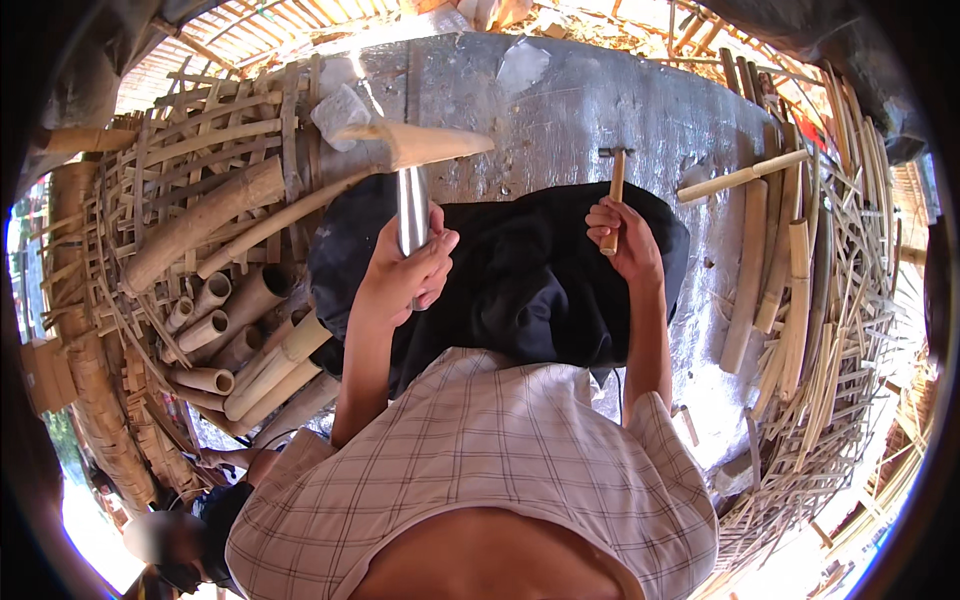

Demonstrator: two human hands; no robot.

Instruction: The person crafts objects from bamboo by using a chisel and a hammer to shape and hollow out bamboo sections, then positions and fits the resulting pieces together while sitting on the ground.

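Observation:
My left hand (402, 272) grips a shiny metal tube (411, 208) held upright, with a pale, wedge-shaped wooden piece (425, 145) across its top end. My right hand (622, 240) is closed around the wooden handle of a small hammer (616, 185), whose dark metal head points away from me. Both hands hover above my lap, which is covered in black cloth (520, 280). The two tools are apart, about a forearm's width from each other.
A grey, scuffed floor (600, 100) lies ahead. Cut bamboo tubes (215, 325) and woven bamboo strips (170, 170) pile up on the left; bamboo slats and splints (800, 300) heap on the right. Another person (215, 500) crouches at lower left.

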